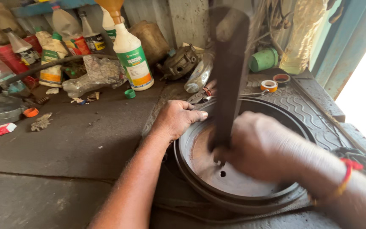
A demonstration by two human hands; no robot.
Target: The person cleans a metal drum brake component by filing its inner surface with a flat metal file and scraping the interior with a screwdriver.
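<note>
A round rusty metal drum [234,180] lies flat on the workbench in front of me. My left hand [176,118] rests on its near-left rim, fingers curled over the edge. Inside the drum, my right hand [259,146] grips the lower end of a long dark flat metal tool [229,72], which stands upright and is blurred. The tool's tip meets the drum's inner face near a small hole [222,173]. A red thread band circles my right wrist.
A white bottle with a green label [134,59] and several other bottles stand along the back wall. A green cup [263,60], tape rolls [269,85], a small metal part [181,62] and a ribbed rubber mat [301,106] lie behind the drum.
</note>
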